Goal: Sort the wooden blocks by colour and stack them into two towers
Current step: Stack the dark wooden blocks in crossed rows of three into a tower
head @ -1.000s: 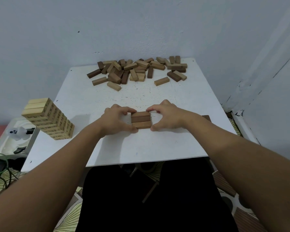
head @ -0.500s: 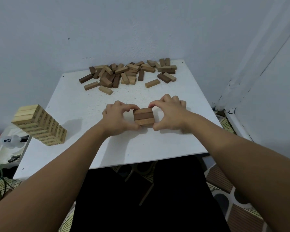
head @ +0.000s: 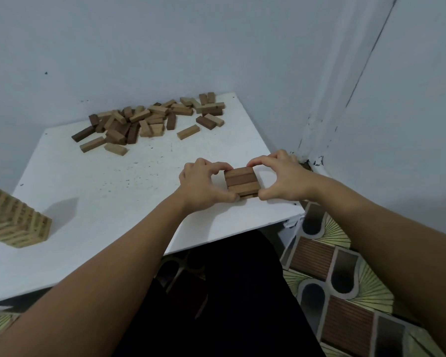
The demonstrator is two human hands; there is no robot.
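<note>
Gripping three brown blocks (head: 241,180) side by side, two hands (head: 245,181).

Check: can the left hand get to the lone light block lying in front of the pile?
Probably yes. The table between the left hand and that light block looks bare, but the hand's grip is on the brown stack now.

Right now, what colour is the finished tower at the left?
Pale, light wood tower, seen in the head view.

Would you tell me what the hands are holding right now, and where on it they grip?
Both hands pinch the small brown block stack: the left hand at its left end, the right hand at its right end.
</note>
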